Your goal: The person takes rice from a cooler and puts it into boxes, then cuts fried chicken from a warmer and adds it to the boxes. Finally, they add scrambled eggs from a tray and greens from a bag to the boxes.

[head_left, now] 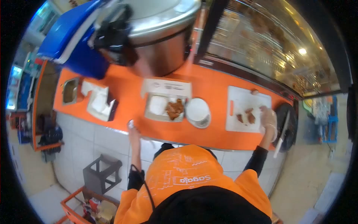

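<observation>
My right hand (268,120), in a clear plastic glove, is over the right edge of a white cutting board (242,97), its fingers apart and no object visible in them. Small brown pieces of meat (250,116) lie on the board to its left. My left hand (133,131) is at the counter's front edge, closed around something small and whitish that I cannot make out. Beyond it stands an open paper box (169,88) with a white mound of rice (158,105) and brown meat pieces (174,109). A round white tub (198,112) stands against the box's right side.
A large rice cooker (160,52) and blue bin (74,41) stand at the back. Another open box (100,102) is at left. A knife (282,134) lies across a dark round board (291,119). A glass display case (261,41) borders the back right; a stool (102,173) is below.
</observation>
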### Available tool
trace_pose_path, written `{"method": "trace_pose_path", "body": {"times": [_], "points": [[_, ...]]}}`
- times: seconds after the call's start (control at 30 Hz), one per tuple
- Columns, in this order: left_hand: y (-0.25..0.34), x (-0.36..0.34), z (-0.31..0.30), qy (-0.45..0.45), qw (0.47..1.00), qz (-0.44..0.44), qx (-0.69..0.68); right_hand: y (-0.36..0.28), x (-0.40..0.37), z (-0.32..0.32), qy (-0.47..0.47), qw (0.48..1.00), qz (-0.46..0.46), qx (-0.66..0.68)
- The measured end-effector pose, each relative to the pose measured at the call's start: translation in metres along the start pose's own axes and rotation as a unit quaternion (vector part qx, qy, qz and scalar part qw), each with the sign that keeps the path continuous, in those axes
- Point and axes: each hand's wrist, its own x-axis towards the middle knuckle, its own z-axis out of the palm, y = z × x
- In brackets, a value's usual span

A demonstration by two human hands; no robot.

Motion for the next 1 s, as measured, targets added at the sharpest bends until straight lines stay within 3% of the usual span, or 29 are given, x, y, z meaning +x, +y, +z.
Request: {"method": "trace_pose_path", "body": {"times": [0.03, 0.07, 0.1, 0.13, 0.2, 0.3, 0.4, 0.5, 0.6, 0.7, 0.8, 0.9, 1.0], "points": [[-0.021, 0.007, -0.005, 0.013, 0.999, -0.002, 0.033, 0.027, -0.007, 0.020, -0.061, 0.998, 0.019, 0.022], [-0.022, 0.005, -0.005, 0.025, 0.999, -0.016, -0.037, 0.055, -0.012, 0.049, -0.061, 0.997, -0.040, 0.026], [-0.017, 0.000, -0.003, 0.038, 0.993, -0.034, -0.105, 0.064, -0.015, 0.065, -0.099, 0.993, 0.004, 0.066], [-0.011, -0.009, 0.002, 0.046, 0.993, -0.019, -0.104, 0.049, -0.027, 0.053, -0.083, 0.991, 0.048, 0.088], [-0.008, -0.019, 0.013, 0.053, 0.995, 0.005, -0.087, 0.027, -0.040, 0.045, -0.013, 0.965, 0.064, 0.254], [-0.009, -0.026, 0.023, 0.045, 0.998, 0.033, -0.034, 0.011, -0.036, 0.060, 0.142, 0.966, -0.026, 0.216], [-0.010, -0.028, 0.038, 0.031, 0.999, 0.032, 0.003, 0.032, -0.007, 0.076, 0.096, 0.955, -0.029, 0.280], [-0.026, -0.022, 0.041, 0.024, 1.000, 0.005, 0.018, 0.048, 0.031, 0.104, -0.051, 0.940, -0.077, 0.327], [-0.054, -0.015, 0.046, 0.053, 0.998, 0.022, 0.035, 0.041, 0.057, 0.102, 0.142, 0.969, -0.051, 0.193], [-0.051, -0.029, 0.053, 0.052, 0.998, 0.017, 0.024, 0.041, 0.098, 0.085, 0.128, 0.927, 0.096, 0.338], [-0.045, -0.042, 0.061, 0.049, 0.999, 0.022, -0.003, 0.038, 0.141, 0.084, -0.017, 0.989, -0.046, 0.140], [-0.041, -0.050, 0.065, 0.077, 0.997, 0.007, -0.030, 0.051, 0.149, 0.099, 0.006, 0.973, -0.190, 0.131], [-0.029, -0.065, 0.070, 0.098, 0.992, -0.039, -0.069, 0.064, 0.132, 0.084, -0.065, 0.972, -0.124, 0.187]]}}
